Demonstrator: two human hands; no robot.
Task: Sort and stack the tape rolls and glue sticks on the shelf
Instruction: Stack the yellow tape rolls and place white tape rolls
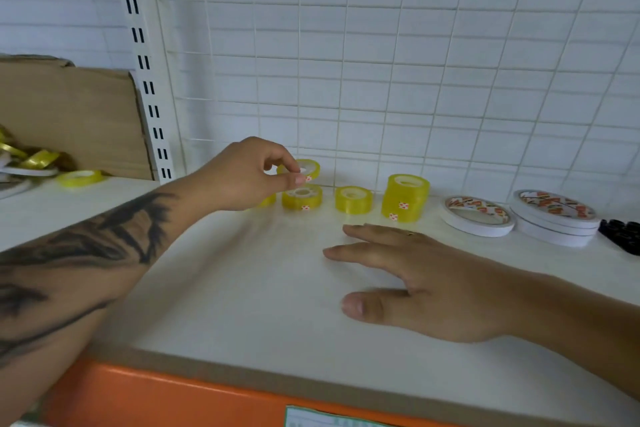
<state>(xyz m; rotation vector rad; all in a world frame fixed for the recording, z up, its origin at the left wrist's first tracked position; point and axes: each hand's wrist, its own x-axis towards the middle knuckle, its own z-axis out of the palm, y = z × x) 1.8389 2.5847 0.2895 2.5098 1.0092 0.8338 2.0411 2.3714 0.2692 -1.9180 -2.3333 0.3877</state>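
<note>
My left hand (pixel 252 173) pinches a small yellow tape roll (pixel 306 168) just above another yellow roll (pixel 302 197) that lies on the white shelf (pixel 242 288). A further yellow roll (pixel 268 201) is partly hidden under that hand. To the right sit a single yellow roll (pixel 353 199) and a stack of yellow rolls (pixel 406 197). My right hand (pixel 415 274) hovers flat and open over the shelf in front of them, holding nothing. White double-sided tape rolls lie at the right: one single (pixel 478 215) and a stack (pixel 554 217). No glue sticks are visible.
A wire grid back panel (pixel 381 80) closes the shelf's rear. A slotted upright (pixel 145 80) stands at the left, with cardboard (pixel 69 114), gold ribbon (pixel 31 158) and one more yellow roll (pixel 80 178) beyond it. Black items (pixel 623 230) sit at the far right. An orange edge (pixel 173 395) fronts the shelf.
</note>
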